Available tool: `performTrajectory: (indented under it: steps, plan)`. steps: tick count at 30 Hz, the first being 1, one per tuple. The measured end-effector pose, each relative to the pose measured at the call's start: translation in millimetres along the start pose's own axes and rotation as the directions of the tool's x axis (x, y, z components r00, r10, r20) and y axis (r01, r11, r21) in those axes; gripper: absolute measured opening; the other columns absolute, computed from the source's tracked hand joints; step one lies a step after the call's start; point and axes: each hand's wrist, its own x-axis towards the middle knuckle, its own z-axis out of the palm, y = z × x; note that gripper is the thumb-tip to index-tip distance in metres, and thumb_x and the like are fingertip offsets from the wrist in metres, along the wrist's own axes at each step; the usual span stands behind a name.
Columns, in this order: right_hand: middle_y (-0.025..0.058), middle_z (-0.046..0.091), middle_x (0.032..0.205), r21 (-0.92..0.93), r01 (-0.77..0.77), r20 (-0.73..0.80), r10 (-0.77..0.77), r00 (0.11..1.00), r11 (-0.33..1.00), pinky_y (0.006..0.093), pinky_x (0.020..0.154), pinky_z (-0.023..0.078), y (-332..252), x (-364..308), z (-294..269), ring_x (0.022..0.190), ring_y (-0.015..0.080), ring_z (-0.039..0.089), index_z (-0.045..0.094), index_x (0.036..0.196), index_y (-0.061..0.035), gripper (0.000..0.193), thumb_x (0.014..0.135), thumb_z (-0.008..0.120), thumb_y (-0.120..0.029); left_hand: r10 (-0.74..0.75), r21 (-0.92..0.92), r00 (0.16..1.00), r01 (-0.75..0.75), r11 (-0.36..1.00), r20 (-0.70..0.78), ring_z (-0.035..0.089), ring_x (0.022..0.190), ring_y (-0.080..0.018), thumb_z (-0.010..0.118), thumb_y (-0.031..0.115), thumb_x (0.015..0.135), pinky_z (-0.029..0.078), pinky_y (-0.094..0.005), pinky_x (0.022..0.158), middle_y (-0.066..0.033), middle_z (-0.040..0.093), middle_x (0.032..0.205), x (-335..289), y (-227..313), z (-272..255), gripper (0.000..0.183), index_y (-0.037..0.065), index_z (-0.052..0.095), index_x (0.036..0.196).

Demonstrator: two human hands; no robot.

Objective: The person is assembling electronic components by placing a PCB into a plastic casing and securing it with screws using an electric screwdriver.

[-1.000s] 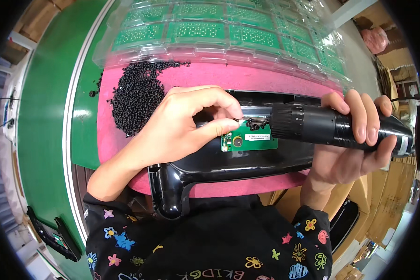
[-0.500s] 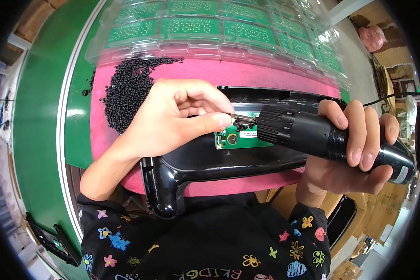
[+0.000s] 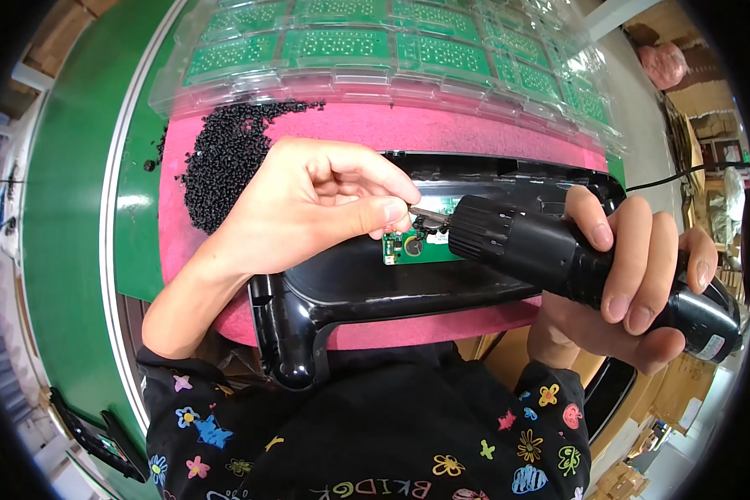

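Note:
My right hand (image 3: 633, 275) is wrapped round a black electric screwdriver (image 3: 550, 250), held tilted with its bit toward the left. Several small black screws (image 3: 429, 225) cling to the metal bit (image 3: 429, 215) near the ribbed collar. My left hand (image 3: 317, 208) is closed in a pinch at the tip of the bit, on what looks like a small black screw, mostly hidden by the fingertips. Below the bit lies a green circuit board (image 3: 400, 248) with a round component, inside a glossy black plastic housing (image 3: 408, 296). The screwdriver covers part of the board.
A heap of black screws (image 3: 225, 158) lies on the pink mat (image 3: 358, 121) at the left. Clear plastic trays with green circuit boards (image 3: 333, 50) stand along the back. A black cable (image 3: 675, 177) runs off to the right. Another black housing (image 3: 100, 437) is at the lower left.
The screwdriver's rear end has dipped and its collar has shifted slightly left. My left hand keeps its pinch at the bit tip, nearly in the same place.

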Motion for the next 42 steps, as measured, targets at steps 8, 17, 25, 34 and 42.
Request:
performTrajectory:
  steps: [8, 17, 25, 34, 42]
  plan:
    - [-0.0097, 0.058, 0.073, 0.025, 0.028, -0.005, -0.028, 1.000, 0.999, 0.0297, 0.086, 0.033, -0.2, -2.5, 2.5, 0.072, 0.0050, 0.055, 0.055, 0.106, -0.0177, 0.037, 0.080, 0.081, -0.019, 0.086, 0.177, 0.996, -0.092, 0.980, 0.039, 0.069, 0.086, -0.0090, 0.067, 0.000, 0.093, 0.055, -0.0226, 0.076, -0.0063, 0.074, 0.091, -2.6, -2.1, 2.6, 0.015, 0.000, 0.072, 0.106]
    - [-0.0090, 0.057, 0.072, -0.103, -0.111, 0.037, 0.115, 0.993, 0.989, 0.0283, 0.080, 0.034, -32.7, 5.3, -11.6, 0.071, 0.0056, 0.052, 0.056, 0.110, -0.0146, 0.037, 0.081, 0.079, -0.019, 0.244, 0.371, 0.966, -0.197, 0.908, -0.083, 0.069, 0.079, -0.0144, 0.069, -0.004, 0.089, 0.056, -0.0257, 0.069, -0.0092, 0.072, 0.088, -1.2, -7.6, 13.2, 0.013, -0.004, 0.072, 0.101]
    - [-0.0023, 0.052, 0.073, -0.387, -0.222, 0.190, 0.313, 0.930, 0.895, 0.0322, 0.073, 0.037, -43.4, 18.0, -52.1, 0.069, 0.0120, 0.049, 0.051, 0.117, -0.0141, 0.039, 0.086, 0.070, -0.026, 0.276, 0.741, 0.957, -0.249, 0.624, 0.089, 0.064, 0.069, -0.0219, 0.074, 0.001, 0.081, 0.051, -0.0324, 0.063, -0.0084, 0.065, 0.077, -6.6, -6.8, 9.8, 0.012, -0.001, 0.062, 0.084]
    - [0.0015, 0.052, 0.070, -0.441, -0.193, 0.099, 0.261, 0.960, 0.876, 0.0313, 0.062, 0.039, -31.4, 8.5, -51.1, 0.061, 0.0145, 0.050, 0.047, 0.113, -0.0097, 0.041, 0.082, 0.071, -0.023, 0.314, 0.686, 0.870, -0.494, 0.534, 0.381, 0.062, 0.084, -0.0244, 0.079, 0.006, 0.072, 0.052, -0.0353, 0.072, -0.0057, 0.073, 0.098, -2.5, -18.2, 10.3, 0.021, 0.005, 0.063, 0.086]
    - [0.0021, 0.052, 0.070, -0.435, -0.199, 0.171, 0.297, 0.939, 0.878, 0.0307, 0.060, 0.041, -32.1, 10.3, -51.2, 0.060, 0.0144, 0.050, 0.046, 0.112, -0.0084, 0.044, 0.079, 0.073, -0.018, 0.259, 0.785, 0.889, -0.456, 0.420, 0.378, 0.063, 0.080, -0.0233, 0.077, 0.009, 0.076, 0.053, -0.0353, 0.072, -0.0038, 0.074, 0.099, -6.3, -15.6, 13.7, 0.019, 0.004, 0.060, 0.082]
